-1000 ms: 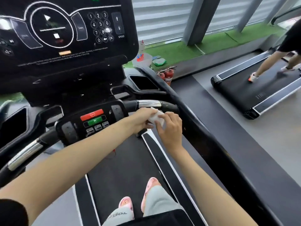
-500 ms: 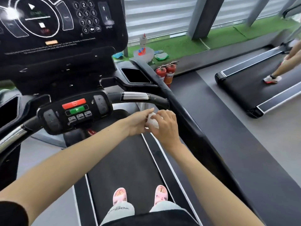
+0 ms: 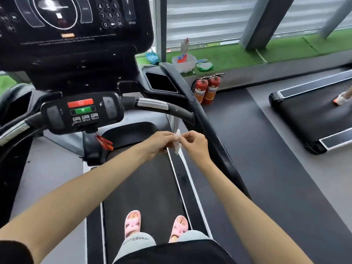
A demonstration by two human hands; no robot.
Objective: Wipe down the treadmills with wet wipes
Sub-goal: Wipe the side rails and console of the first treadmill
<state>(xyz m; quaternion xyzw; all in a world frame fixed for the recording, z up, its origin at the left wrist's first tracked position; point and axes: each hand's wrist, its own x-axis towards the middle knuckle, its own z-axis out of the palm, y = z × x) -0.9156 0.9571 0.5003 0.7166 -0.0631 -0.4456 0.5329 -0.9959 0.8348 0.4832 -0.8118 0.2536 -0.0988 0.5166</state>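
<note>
I stand on a black treadmill [image 3: 146, 187] with a dark console [image 3: 76, 25] and a control pad [image 3: 82, 111] on its handlebar [image 3: 162, 107]. A small white wet wipe [image 3: 177, 141] hangs crumpled between both hands, above the belt's right edge and below the handlebar. My left hand [image 3: 158, 143] pinches its left side. My right hand [image 3: 194, 143] pinches its right side with thumb and fingertips.
The black side rail [image 3: 209, 134] runs close to the right of my hands. Two red fire extinguishers [image 3: 207, 90] stand on the floor beyond it. A second treadmill [image 3: 312, 115] at right carries another person's foot. A tub and wipe packs [image 3: 204, 66] sit on the green ledge.
Both hands have come down off the handlebar's right end and now hold the wipe in the air between them. The wipe has been pulled out longer. The view has tilted down.
</note>
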